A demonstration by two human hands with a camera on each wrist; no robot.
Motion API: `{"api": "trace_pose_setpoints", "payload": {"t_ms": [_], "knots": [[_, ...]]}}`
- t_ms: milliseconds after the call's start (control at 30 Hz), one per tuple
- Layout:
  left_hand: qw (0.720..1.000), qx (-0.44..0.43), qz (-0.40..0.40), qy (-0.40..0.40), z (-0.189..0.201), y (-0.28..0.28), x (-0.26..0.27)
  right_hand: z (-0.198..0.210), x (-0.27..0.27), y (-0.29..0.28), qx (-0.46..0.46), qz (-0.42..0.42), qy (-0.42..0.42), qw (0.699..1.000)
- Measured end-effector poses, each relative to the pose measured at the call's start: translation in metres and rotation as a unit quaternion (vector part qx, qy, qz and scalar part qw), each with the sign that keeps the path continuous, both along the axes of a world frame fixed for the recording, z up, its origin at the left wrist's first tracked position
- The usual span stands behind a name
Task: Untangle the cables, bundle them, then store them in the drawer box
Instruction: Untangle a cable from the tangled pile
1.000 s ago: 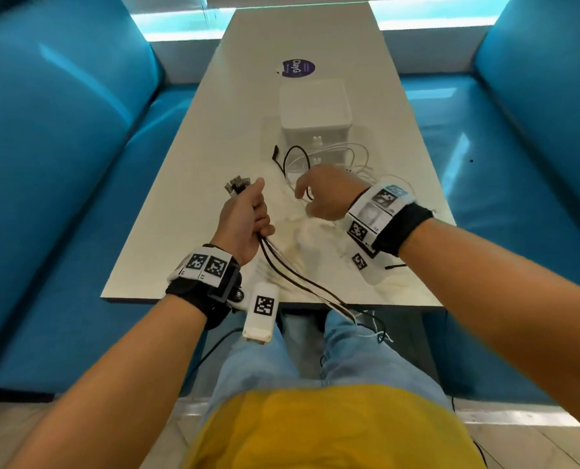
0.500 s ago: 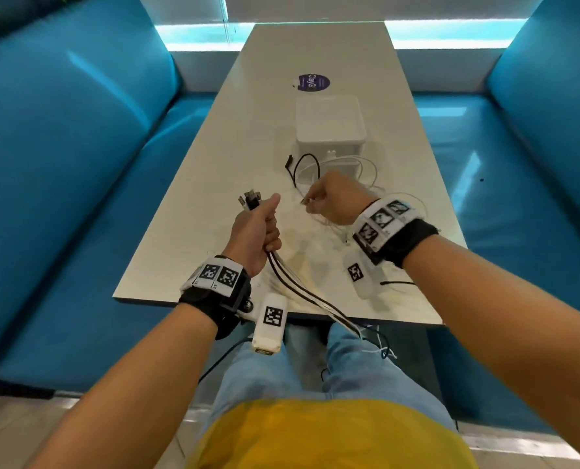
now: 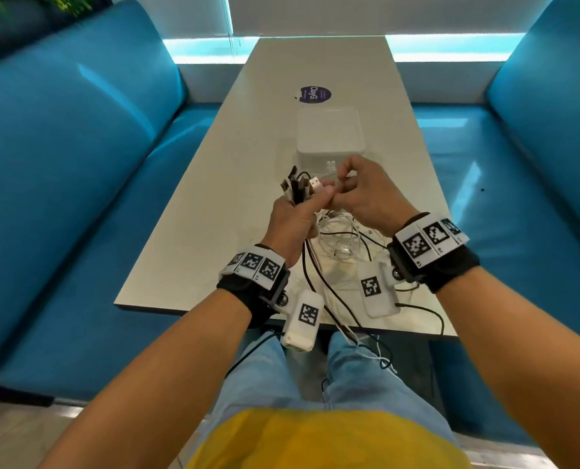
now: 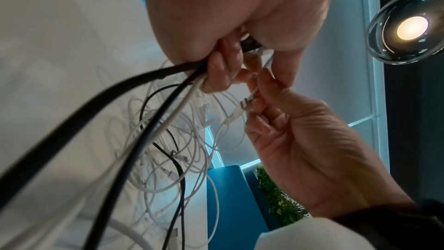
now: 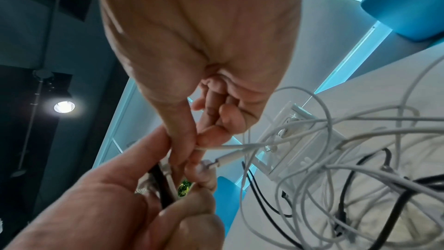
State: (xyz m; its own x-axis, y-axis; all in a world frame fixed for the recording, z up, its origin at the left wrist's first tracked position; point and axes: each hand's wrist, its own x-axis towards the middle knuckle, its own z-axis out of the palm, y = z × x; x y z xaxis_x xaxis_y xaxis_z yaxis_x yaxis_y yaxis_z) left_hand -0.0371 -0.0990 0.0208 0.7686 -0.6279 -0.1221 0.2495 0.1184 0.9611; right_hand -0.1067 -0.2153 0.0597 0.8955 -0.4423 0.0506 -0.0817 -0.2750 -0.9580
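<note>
White table point(image 3: 194, 231), blue benches point(image 3: 61, 184), purple sticker point(image 3: 315, 94)

We are wearing a black wristband point(image 3: 244, 292) on the left arm and another black wristband point(image 3: 451, 265) on the right, each carrying a white strip printed with square black-and-white markers. A white camera pod point(image 3: 304, 321) bearing one such marker is hanging off the left band, and a second white pod point(image 3: 376, 292) off the right, trailing a thin black lead point(image 3: 431, 313). We are wearing light blue jeans point(image 3: 359, 380) and a yellow top point(image 3: 315, 441), arms bare below the elbow.

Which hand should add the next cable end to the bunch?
Probably right. The right hand already pinches a white cable end beside the left hand, which is full, gripping the bunched plugs.
</note>
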Motion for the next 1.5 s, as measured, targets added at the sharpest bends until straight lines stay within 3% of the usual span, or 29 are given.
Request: {"api": "trace_pose_setpoints", "payload": {"t_ms": [100,267,433,533,667,733,900,1000,1100,1200,1300,1500], "knots": [[1.0,0.001,0.016,-0.004,0.002,0.0,0.0,-0.005,-0.002,-0.002,0.004,0.012,0.01,1.0],[0.997,-0.058,0.039,0.012,0.016,0.005,0.01,-0.026,-0.003,-0.019,-0.056,0.059,0.097,0.992],[0.994,-0.105,0.011,0.027,0.021,0.012,0.017,-0.048,-0.001,-0.048,-0.159,0.019,0.159,0.974],[0.993,-0.114,-0.012,0.027,0.024,0.015,0.018,-0.055,0.0,-0.055,-0.18,-0.034,0.155,0.971],[0.984,-0.163,-0.013,0.071,0.022,0.015,0.02,-0.041,0.006,-0.046,-0.249,-0.043,0.118,0.96],[0.987,-0.146,0.006,0.064,0.02,0.013,0.022,-0.035,0.008,-0.043,-0.3,-0.037,0.093,0.949],[0.999,-0.014,0.044,0.024,0.02,0.003,0.023,-0.022,0.01,-0.036,-0.353,-0.003,0.06,0.934],[0.999,0.022,0.02,0.041,0.018,-0.003,0.024,-0.017,0.008,-0.031,-0.308,-0.025,0.02,0.951],[0.998,0.053,-0.001,0.036,0.017,-0.009,0.021,-0.01,0.005,-0.024,-0.163,-0.011,-0.082,0.983],[0.996,0.084,-0.025,0.006,0.02,-0.014,0.012,-0.003,0.007,-0.013,-0.065,-0.006,-0.136,0.989],[0.997,0.072,-0.021,-0.016,0.021,-0.017,0.006,-0.001,0.012,-0.011,-0.035,-0.017,-0.159,0.987],[0.996,0.074,0.013,-0.041,0.016,-0.014,0.006,-0.006,0.011,-0.013,-0.084,-0.035,-0.119,0.989]]}}
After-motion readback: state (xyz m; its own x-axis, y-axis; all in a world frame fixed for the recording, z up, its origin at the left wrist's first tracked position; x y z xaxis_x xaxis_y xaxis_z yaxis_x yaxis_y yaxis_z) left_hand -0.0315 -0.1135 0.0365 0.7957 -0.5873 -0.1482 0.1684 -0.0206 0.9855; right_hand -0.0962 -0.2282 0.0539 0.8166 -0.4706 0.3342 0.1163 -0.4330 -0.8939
